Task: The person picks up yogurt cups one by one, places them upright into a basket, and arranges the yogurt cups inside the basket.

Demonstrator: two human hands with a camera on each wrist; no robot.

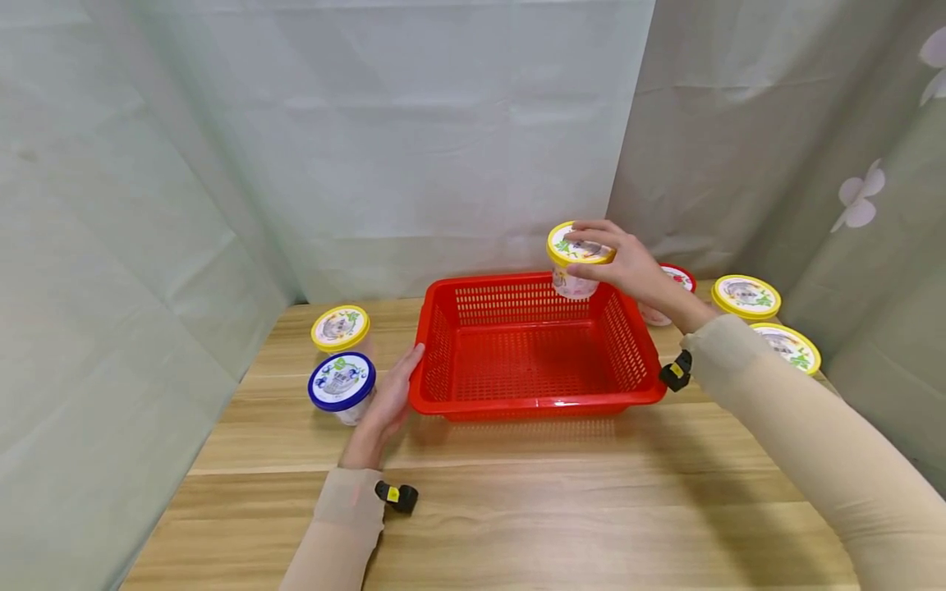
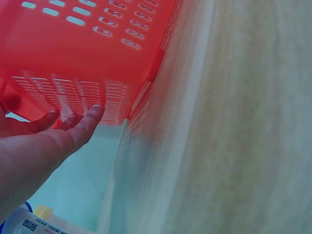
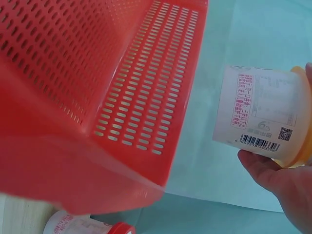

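Note:
My right hand grips a clear plastic tub with a yellow lid by its top, raised over the back right corner of a red plastic basket. In the right wrist view this tub shows a barcode and printed text, with the thumb along its side. At the basket's left end is my left hand, thumb up by the rim. The left wrist view shows that hand's fingers stretched against the slotted side wall. Nothing lies inside the basket.
Left of the basket stand a yellow-lidded tub and a blue-lidded tub. A red-lidded tub is partly behind my right arm. Two yellow-lidded tubs stand at the far right. A pale curtain hangs behind the wooden table.

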